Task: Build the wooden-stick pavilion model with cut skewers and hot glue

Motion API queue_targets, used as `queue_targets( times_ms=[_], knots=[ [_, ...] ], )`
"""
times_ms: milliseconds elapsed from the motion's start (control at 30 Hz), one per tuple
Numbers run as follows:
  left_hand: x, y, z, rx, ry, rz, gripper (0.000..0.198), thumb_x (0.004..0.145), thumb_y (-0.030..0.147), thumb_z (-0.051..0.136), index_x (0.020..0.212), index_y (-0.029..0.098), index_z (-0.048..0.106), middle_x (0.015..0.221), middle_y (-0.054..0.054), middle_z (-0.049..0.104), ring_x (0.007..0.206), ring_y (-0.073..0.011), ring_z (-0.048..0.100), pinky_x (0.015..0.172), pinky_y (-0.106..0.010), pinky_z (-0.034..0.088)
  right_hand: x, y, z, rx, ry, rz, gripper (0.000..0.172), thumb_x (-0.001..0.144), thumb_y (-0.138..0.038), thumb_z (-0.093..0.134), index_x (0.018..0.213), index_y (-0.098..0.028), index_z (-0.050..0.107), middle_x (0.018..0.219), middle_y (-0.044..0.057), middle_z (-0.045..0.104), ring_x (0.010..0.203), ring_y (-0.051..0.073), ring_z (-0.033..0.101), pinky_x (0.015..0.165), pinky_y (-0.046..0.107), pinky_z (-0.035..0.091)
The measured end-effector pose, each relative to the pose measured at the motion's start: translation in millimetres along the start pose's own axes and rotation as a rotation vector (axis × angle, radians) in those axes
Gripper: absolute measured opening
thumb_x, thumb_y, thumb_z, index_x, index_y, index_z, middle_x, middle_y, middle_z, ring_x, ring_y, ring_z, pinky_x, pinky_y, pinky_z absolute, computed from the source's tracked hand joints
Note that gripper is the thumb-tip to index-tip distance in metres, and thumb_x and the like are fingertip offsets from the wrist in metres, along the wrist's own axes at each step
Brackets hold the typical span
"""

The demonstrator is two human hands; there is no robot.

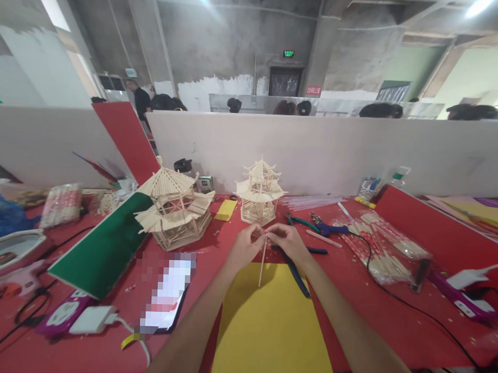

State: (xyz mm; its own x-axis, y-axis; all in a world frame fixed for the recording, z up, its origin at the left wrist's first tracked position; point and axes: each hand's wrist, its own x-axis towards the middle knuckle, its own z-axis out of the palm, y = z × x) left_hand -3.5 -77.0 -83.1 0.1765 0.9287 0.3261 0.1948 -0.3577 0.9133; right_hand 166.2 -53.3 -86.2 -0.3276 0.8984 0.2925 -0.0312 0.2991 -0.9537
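Note:
My left hand and my right hand meet over the red table, both pinched on the top of a thin wooden stick that hangs down over a yellow sheet. Just behind my hands stands a small pavilion model built of wooden sticks. A larger stick pavilion sits to its left. Blue-handled pliers lie under my right wrist.
A green board and a phone lie at the left, with a glue gun and a power strip. Bags of sticks, blue cutters and cables are at the right. A white partition backs the table; people sit beyond it.

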Motion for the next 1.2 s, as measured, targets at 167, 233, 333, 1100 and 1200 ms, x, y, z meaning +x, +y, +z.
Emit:
queue_targets(
  times_ms=[167, 233, 333, 1100, 1200],
  knots=[
    [2.6, 3.8, -1.6, -0.169, -0.05, -0.094, 0.024, 0.079, 0.038, 0.067, 0.078, 0.016, 0.057, 0.07, 0.0, 0.063, 0.061, -0.0123, 0.06, 0.06, -0.024, 0.05, 0.6, 3.7, -0.7, 0.014, -0.008, -0.023, 0.027, 0.075, -0.041, 0.074, 0.087, -0.018, 0.069, 0.071, 0.001, 0.068, 0.059, 0.014, 0.061, 0.059, 0.026, 0.052],
    [2.3, 5.4, -1.6, -0.248, -0.047, -0.142, 0.026, 0.076, 0.038, 0.07, 0.077, 0.015, 0.057, 0.071, 0.0, 0.062, 0.062, -0.012, 0.06, 0.062, -0.025, 0.052, 1.0, 5.3, -1.2, 0.016, -0.013, -0.035, 0.025, 0.076, -0.04, 0.073, 0.086, -0.018, 0.069, 0.071, 0.001, 0.067, 0.06, 0.013, 0.06, 0.058, 0.025, 0.051],
    [0.6, 7.1, -0.8, -0.364, -0.047, -0.212, 0.03, 0.073, 0.038, 0.074, 0.077, 0.015, 0.057, 0.071, 0.001, 0.061, 0.062, -0.0103, 0.061, 0.066, -0.026, 0.054, 1.9, 7.2, -2.2, -0.013, 0.0, -0.059, 0.025, 0.076, -0.04, 0.073, 0.085, -0.017, 0.07, 0.073, 0.001, 0.067, 0.063, 0.014, 0.061, 0.06, 0.025, 0.05],
    [-0.1, -2.5, 6.3, -0.803, -0.023, -0.371, 0.034, 0.064, 0.023, 0.085, 0.088, 0.015, 0.063, 0.085, -0.002, 0.068, 0.074, -0.0089, 0.066, 0.078, -0.022, 0.055, -1.3, -4.5, -1.4, -0.036, 0.01, -0.005, 0.027, 0.078, -0.039, 0.069, 0.094, -0.018, 0.076, 0.084, 0.005, 0.073, 0.078, 0.019, 0.065, 0.071, 0.029, 0.052],
    [1.1, -4.6, 8.5, -0.787, -0.016, -0.329, 0.034, 0.065, 0.027, 0.085, 0.087, 0.014, 0.063, 0.087, -0.004, 0.068, 0.074, -0.0103, 0.065, 0.08, -0.025, 0.055, -3.4, -11.9, 1.1, -0.069, 0.018, -0.019, 0.027, 0.079, -0.038, 0.068, 0.095, -0.018, 0.077, 0.089, 0.005, 0.073, 0.078, 0.019, 0.065, 0.068, 0.028, 0.052]
  ],
)
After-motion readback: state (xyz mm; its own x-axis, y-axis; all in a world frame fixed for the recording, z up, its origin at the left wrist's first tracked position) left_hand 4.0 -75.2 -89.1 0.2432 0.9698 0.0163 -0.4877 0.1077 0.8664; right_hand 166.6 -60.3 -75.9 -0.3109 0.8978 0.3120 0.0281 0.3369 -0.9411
